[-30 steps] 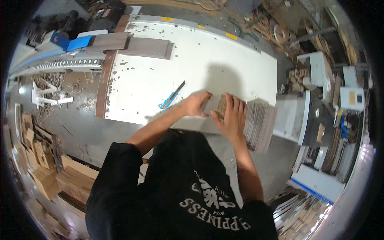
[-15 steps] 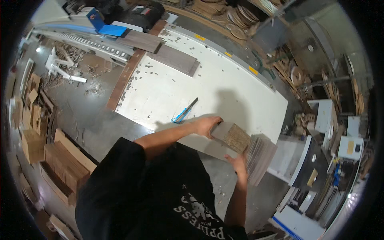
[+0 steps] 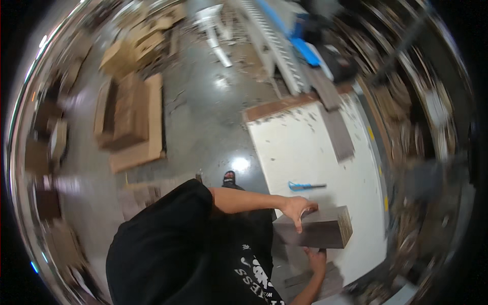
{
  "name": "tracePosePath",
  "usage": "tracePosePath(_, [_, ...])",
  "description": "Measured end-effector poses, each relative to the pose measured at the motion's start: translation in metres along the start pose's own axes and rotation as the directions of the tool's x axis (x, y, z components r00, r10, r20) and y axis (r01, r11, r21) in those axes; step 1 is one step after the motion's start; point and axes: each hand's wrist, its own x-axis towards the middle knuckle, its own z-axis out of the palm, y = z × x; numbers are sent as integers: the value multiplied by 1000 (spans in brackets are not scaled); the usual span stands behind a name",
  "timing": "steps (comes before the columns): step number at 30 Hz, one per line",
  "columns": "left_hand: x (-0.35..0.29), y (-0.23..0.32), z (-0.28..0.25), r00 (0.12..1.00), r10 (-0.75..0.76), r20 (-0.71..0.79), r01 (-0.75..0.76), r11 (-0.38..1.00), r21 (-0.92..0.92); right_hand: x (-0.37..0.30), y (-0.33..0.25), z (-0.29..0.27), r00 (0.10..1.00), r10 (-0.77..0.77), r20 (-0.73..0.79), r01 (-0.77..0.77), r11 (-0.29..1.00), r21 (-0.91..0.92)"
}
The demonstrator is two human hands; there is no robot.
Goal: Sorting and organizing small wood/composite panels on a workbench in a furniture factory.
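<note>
Both my hands hold a thick block of grey-brown boards [image 3: 325, 234] above the near side of the white tabletop [image 3: 284, 147]. My left hand [image 3: 297, 208] is closed over its upper edge, thumb pressed against the broad dark face. My right hand [image 3: 316, 260] grips it from the lower side, with some fingers hidden behind the block. A paler, layered-looking end of the block points right. Just beyond my left hand lies a blue-handled tool [image 3: 305, 187] with a long dark end. More grey-brown boards [image 3: 328, 279] lie below my right hand, blurred.
Long grey-brown boards [image 3: 338, 134] and dark chips lie at the table's far end, beside a grey machine rail [image 3: 272, 46]. On the floor at left is a brown open box [image 3: 124, 112] on flat cardboard [image 3: 155, 122]. Shelves with stacked pieces [image 3: 406, 101] line the right.
My view and body have turned to the left, bringing the floor and boxes into the middle. The block has come along in both hands, its broad dark face now showing.
</note>
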Motion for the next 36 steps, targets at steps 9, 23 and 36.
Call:
tracePosePath(9, [-240, 9, -65, 795, -160, -585, -223, 820, -528, 76, -250, 78, 714, -581, 391, 467, 811, 352])
tracePosePath(23, [-656, -22, -15, -261, -279, -924, -383, 909, -166, -35, -591, 495, 11, -409, 912, 732, 625, 271])
tracePosePath(36, [-818, -23, 91, -704, -545, -456, -585, 809, -62, -183, -647, 770, -258, 54, 965, 837, 511, 195])
